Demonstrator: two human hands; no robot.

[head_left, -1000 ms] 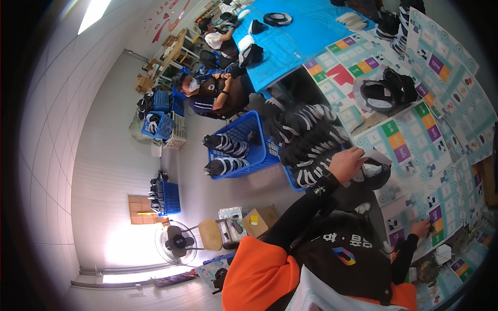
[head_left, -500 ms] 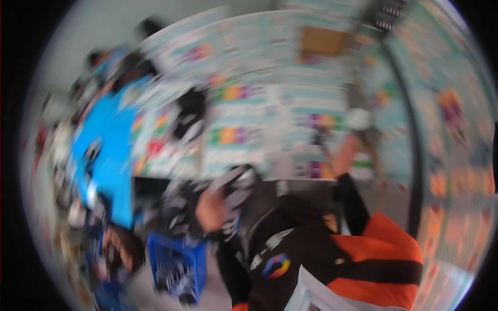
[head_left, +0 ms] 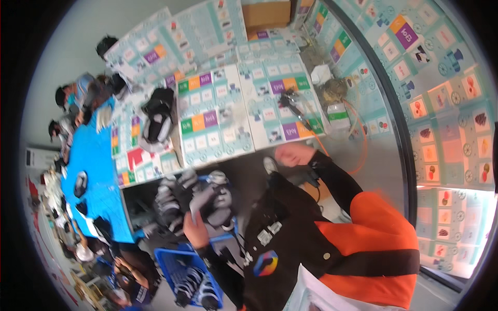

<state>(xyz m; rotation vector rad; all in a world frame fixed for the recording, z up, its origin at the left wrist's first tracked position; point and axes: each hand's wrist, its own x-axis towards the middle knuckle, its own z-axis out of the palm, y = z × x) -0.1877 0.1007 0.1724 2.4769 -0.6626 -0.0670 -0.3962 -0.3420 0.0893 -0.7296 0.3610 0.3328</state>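
Observation:
My left hand (head_left: 196, 228) is closed round the lower end of a flat grey piece (head_left: 203, 199) with a pale edge, perhaps part of a shoe. Right behind it is a heap of grey and black shoes (head_left: 167, 202). Just off the table's front edge, my right hand (head_left: 294, 154) has its fingers curled in, and whatever may be inside is hidden. A pale-toed shoe (head_left: 270, 165) shows below that hand. On the table (head_left: 244, 147) lies a black hand tool (head_left: 294, 108), a little beyond my right hand.
Beside my left forearm stands a blue basket (head_left: 162, 255) holding dark shoes (head_left: 188, 284). Black and grey shoes (head_left: 156, 127) rest on the table's left part. An orange cord (head_left: 365, 150) curves down at the right. Several people (head_left: 78, 101) are along the blue-covered table (head_left: 85, 171).
The whole view has shifted and sharpened. My right hand has drawn back from the tabletop near the tool to the front edge. My left hand keeps the grey piece.

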